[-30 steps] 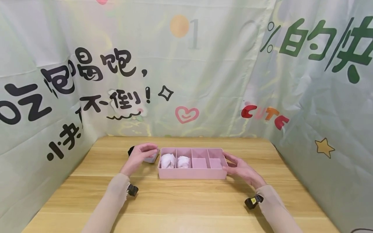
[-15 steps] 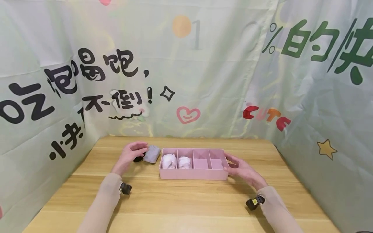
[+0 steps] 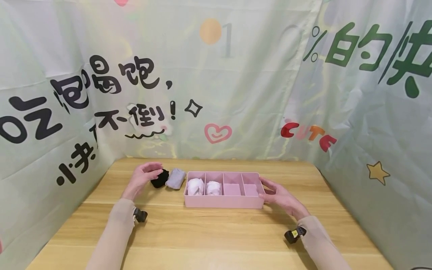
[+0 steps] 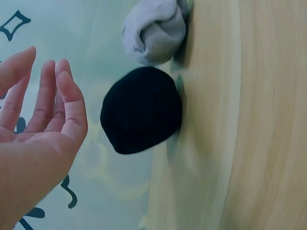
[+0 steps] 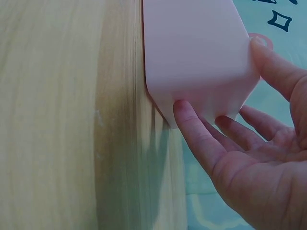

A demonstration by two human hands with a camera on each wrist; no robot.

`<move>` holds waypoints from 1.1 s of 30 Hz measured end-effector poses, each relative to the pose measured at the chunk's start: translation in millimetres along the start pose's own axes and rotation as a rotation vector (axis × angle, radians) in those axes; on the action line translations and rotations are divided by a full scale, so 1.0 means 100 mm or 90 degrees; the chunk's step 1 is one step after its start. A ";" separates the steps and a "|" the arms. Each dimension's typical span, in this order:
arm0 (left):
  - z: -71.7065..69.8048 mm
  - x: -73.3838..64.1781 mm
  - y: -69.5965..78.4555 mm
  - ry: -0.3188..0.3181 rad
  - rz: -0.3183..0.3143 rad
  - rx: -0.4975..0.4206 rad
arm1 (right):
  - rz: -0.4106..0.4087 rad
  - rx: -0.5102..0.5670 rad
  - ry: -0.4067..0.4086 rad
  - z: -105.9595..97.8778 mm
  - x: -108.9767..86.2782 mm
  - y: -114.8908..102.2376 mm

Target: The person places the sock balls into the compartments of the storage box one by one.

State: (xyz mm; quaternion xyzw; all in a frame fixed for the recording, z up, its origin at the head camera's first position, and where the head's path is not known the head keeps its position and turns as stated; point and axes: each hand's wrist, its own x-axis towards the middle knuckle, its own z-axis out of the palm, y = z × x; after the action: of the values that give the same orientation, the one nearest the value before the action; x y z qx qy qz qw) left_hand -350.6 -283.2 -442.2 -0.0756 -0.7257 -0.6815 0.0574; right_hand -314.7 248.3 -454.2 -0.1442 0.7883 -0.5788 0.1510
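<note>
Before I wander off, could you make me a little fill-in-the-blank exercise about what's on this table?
1. The pink box has ____ compartments.
2. White bundles sit in ____ of them.
3. The bundle nearest the left hand is ____ in colour.
4. That hand holds ____.

Missing words: four; two; black; nothing.
</note>
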 end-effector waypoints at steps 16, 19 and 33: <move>-0.15 0.06 -0.05 0.075 -0.075 0.086 | -0.008 -0.004 -0.012 -0.01 -0.01 0.00; -0.14 0.08 -0.08 0.083 -0.085 0.117 | -0.003 -0.005 -0.005 -0.01 -0.01 0.00; -0.07 0.17 -0.20 0.050 -0.107 0.142 | -0.008 -0.005 0.000 -0.01 -0.03 -0.03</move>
State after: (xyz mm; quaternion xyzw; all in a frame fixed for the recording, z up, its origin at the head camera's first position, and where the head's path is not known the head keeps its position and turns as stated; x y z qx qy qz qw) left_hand -371.3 -291.4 -458.5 0.0189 -0.7977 -0.6016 0.0366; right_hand -311.8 249.3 -451.4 -0.1500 0.7894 -0.5769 0.1468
